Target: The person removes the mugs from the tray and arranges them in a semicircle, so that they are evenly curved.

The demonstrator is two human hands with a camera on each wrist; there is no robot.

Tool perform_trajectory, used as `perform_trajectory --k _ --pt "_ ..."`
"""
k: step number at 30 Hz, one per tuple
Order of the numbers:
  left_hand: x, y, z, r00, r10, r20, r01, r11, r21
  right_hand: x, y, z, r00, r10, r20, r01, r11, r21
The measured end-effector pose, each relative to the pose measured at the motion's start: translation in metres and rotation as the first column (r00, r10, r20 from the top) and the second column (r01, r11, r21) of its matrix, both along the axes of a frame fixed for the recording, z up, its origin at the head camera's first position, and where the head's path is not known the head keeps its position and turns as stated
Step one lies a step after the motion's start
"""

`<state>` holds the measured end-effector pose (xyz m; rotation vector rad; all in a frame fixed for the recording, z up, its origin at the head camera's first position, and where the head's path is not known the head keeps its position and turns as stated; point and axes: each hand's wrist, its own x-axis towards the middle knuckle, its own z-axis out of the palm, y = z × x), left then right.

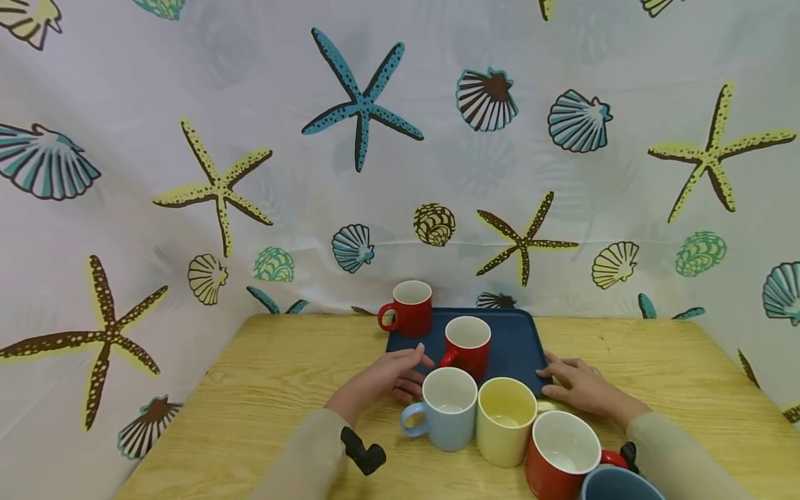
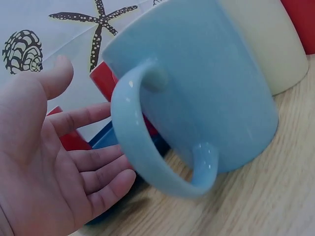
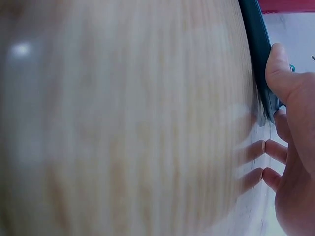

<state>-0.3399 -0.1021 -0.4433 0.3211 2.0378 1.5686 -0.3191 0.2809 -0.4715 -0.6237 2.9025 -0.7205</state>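
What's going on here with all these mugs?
A person's right hand is touching the right edge of a dark blue tray, while their left hand is open by its left side, holding nothing. Two red mugs stand on the tray. In front of it, on the wooden table, are a light blue mug, a yellow mug, another red mug and a darker blue mug, partly out of view.
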Motion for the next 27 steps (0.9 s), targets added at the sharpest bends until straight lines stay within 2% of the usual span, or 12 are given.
perform_trajectory --k 5,11,16,21,27 --pt "-0.005 0.011 0.006 0.999 0.009 0.040 -0.007 0.999 -0.043 0.002 -0.001 0.002 1.000 0.003 -0.002 -0.003 1.000 -0.005" --pt "-0.005 0.022 0.012 0.996 0.033 0.081 -0.024 0.994 -0.108 0.001 0.000 0.000 1.000 0.009 -0.016 -0.009 1.000 -0.013" --pt "-0.002 0.034 0.013 0.989 0.101 0.104 -0.088 0.988 -0.125 0.002 0.003 -0.001 1.000 0.001 -0.012 -0.001 1.000 -0.006" --pt "-0.002 0.043 0.015 0.975 0.187 0.118 -0.168 0.974 -0.149 0.002 0.001 0.000 1.000 -0.001 -0.011 0.001 1.000 -0.006" --pt "-0.003 0.048 0.014 0.982 0.167 0.091 -0.156 0.981 -0.119 0.002 0.000 -0.001 1.000 0.007 -0.023 -0.007 1.000 -0.005"
